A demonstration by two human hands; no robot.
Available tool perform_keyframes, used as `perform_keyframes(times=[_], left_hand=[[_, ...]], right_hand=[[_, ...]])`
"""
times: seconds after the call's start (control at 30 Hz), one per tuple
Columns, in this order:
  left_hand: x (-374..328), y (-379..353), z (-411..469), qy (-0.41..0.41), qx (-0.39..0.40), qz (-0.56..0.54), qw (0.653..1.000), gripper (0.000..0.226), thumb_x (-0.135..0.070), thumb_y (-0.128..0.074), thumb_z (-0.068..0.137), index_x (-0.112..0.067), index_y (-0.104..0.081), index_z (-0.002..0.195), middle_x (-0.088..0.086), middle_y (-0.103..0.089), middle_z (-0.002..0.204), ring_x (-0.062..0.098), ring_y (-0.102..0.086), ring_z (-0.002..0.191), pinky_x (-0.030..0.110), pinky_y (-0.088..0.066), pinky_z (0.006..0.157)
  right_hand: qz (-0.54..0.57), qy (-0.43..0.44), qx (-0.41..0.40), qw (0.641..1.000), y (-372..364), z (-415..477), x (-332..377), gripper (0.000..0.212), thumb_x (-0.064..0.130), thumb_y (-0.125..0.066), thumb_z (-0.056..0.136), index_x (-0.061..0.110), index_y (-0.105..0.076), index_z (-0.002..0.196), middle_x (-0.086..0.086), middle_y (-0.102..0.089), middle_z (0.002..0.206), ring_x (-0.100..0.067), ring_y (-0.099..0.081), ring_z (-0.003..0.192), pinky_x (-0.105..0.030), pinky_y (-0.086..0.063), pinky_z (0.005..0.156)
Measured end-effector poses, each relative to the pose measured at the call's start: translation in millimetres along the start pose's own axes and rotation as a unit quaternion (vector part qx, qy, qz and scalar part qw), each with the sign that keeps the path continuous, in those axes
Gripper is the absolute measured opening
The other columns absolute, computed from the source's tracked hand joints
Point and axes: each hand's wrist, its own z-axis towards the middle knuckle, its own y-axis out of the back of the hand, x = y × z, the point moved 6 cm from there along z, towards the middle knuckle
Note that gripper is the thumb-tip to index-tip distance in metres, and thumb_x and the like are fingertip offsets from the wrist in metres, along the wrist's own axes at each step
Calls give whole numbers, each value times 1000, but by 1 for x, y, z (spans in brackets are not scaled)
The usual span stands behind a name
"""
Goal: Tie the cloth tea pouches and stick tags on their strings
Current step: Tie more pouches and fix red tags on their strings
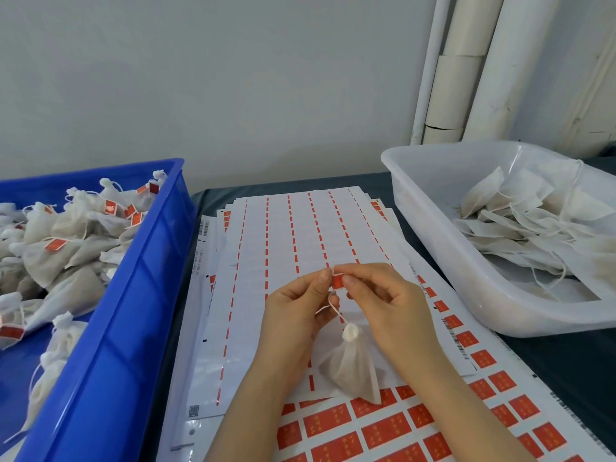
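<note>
Above the middle of the sticker sheets [286, 228], two hands meet at a small red tag [337, 281]. The left hand [293, 315] and the right hand [390, 305] each pinch it from their own side, the grip being thumb against forefinger. A white string [335, 310] loops down from the tag to the tied neck of a cloth tea pouch [353, 365], whose lower corner reaches the sheets' red stickers. Left of the sheets a blue crate [143, 261] is heaped with tied, tagged pouches. Right of the sheets a white tub [433, 208] holds flat, untied ones. The sheets lie on a dark tabletop [566, 361].
</note>
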Motion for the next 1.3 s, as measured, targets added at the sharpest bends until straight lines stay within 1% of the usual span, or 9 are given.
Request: perform_keyframes(times=[0.1, 0.23, 0.3, 0.37, 0.5, 0.7, 0.8, 1.0, 1.3], left_hand=[[0, -1, 0, 4, 12, -5, 1000, 28, -35, -66, 71, -23, -78, 93, 0, -74, 86, 7, -64, 69, 22, -54, 67], [1, -1, 0, 14, 20, -19, 1000, 33, -36, -70, 66, -23, -78, 95, 2, -74, 86, 9, -65, 70, 23, -54, 68], [1, -1, 0, 18, 21, -35, 999, 38, -37, -73, 63, -20, -78, 97, 4, -73, 87, 9, -64, 70, 23, -54, 68], [2, 0, 1, 20, 18, -37, 999, 38, -36, -72, 65, -18, -77, 98, 5, -73, 88, 9, -63, 70, 24, -54, 68], [3, 0, 2, 30, 13, -40, 999, 32, -32, -70, 71, -18, -77, 99, 4, -74, 92, 9, -64, 70, 25, -54, 69], [3, 0, 1, 38, -1, -34, 999, 29, -32, -70, 69, -20, -78, 94, 4, -74, 92, 8, -64, 68, 25, -54, 66], [3, 1, 1, 37, -9, -26, 999, 26, -31, -69, 71, -21, -79, 93, 4, -74, 89, 8, -63, 68, 24, -54, 65], [1, 1, 0, 36, -16, -22, 999, 25, -29, -68, 70, -20, -79, 91, 5, -74, 90, 10, -64, 68, 23, -53, 65], [-1, 0, -2, 36, -24, -10, 999, 23, -31, -68, 70, -22, -79, 88, 6, -74, 85, 9, -64, 65, 22, -53, 65]], right_hand=[[-17, 7, 8, 1000, -1, 0, 2, 25, 21, -57, 89, 42, -64, 101, 22, -66, 99, 5, -61, 90, -7, -46, 79], [-18, 3, 8, 1000, -2, -1, 2, 25, 28, -55, 86, 45, -60, 104, 27, -64, 100, 8, -60, 93, -6, -47, 80], [-14, -10, 0, 1000, -2, 0, 2, 30, 37, -55, 81, 51, -54, 108, 23, -65, 93, 5, -60, 91, -6, -47, 79], [-3, -22, -19, 1000, 0, 0, 1, 37, 43, -56, 76, 54, -48, 111, 17, -66, 82, 2, -62, 84, -5, -47, 73], [13, -32, -44, 998, 3, 0, -2, 41, 45, -60, 72, 47, -47, 111, 19, -66, 83, 1, -64, 80, -6, -48, 71], [16, -47, -60, 997, 5, 0, -6, 39, 44, -63, 71, 44, -47, 106, 21, -67, 81, 3, -64, 77, -2, -45, 67], [26, -56, -70, 996, 6, 0, -8, 39, 42, -65, 69, 39, -47, 103, 19, -67, 77, 3, -65, 74, -1, -44, 63], [42, -65, -73, 994, 7, 0, -9, 39, 40, -66, 68, 34, -45, 99, 11, -70, 81, -1, -67, 72, -4, -47, 64], [22, -66, -78, 995, 8, 0, -12, 39, 42, -67, 67, 34, -43, 97, 26, -66, 81, 1, -66, 71, -2, -45, 61]])
